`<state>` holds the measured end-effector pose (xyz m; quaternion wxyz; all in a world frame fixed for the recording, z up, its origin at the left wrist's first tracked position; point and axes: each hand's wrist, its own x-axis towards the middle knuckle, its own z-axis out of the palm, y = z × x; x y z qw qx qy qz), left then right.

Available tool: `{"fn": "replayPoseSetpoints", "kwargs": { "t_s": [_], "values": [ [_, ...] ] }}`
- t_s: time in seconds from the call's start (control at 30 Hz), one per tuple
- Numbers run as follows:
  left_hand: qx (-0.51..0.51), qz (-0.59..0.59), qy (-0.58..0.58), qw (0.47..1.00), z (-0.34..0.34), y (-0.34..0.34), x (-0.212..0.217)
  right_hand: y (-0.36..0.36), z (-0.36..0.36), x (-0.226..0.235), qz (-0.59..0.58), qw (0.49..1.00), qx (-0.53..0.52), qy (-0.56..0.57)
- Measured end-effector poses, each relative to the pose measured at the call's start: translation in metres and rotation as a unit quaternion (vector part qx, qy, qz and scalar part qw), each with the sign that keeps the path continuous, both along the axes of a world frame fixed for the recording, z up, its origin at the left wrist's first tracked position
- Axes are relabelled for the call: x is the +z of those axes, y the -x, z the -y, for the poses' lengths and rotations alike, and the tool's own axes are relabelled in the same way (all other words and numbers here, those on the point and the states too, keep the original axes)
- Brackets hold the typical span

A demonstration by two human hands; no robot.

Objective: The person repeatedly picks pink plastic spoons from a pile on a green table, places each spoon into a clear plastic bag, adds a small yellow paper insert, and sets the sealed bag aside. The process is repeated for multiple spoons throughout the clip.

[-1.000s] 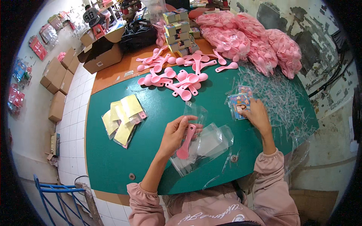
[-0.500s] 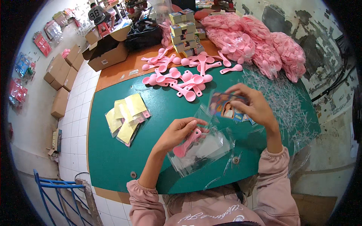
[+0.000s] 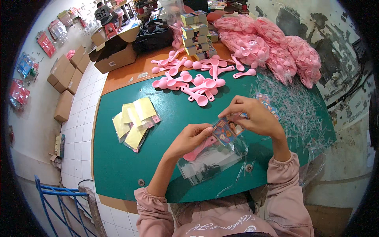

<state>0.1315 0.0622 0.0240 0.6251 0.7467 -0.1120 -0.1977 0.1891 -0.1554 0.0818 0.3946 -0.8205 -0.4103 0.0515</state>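
Grn tabletop (image 3: 114, 168): bare room at 8 o'clock out to L edge; near edge at 6, by wearer's lap. Spoon pile (image 3: 201, 85) at 12, clear strips (image 3: 298, 108) crowding 2–3. L hand (image 3: 193, 138): thumb + index pinching clear film at card's L corner. R hand (image 3: 258, 117): thumb + fingers pinching printed card (image 3: 225, 133), abt tabletop ctr. Card blue, multicol. pics, tilted. Pink spoon (image 3: 197, 151) just below L hand, bowl twd 7; can't tell if held.

On table (image 3: 118, 166): sleeves (image 3: 209, 160) at front, packets (image 3: 137, 136) left, spoons (image 3: 208, 83) rear, strips (image 3: 294, 108) right; bundles (image 3: 196, 30) behind spoons, bags (image 3: 281, 61) behind strips.
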Motion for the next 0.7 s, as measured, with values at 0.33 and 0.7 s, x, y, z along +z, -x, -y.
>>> {"fn": "replayPoseSetpoints", "kwargs": {
  "t_s": [0.33, 0.7],
  "values": [
    [-0.024, -0.024, -0.001, 0.999, -0.011, -0.002, 0.002, 0.01, -0.013, -0.015, -0.091, 0.988, -0.067, -0.102],
    [-0.103, -0.009, 0.073, 0.992, -0.009, 0.003, 0.002, 0.015, -0.016, -0.025, -0.068, 0.995, 0.029, -0.069]
  ]
}}
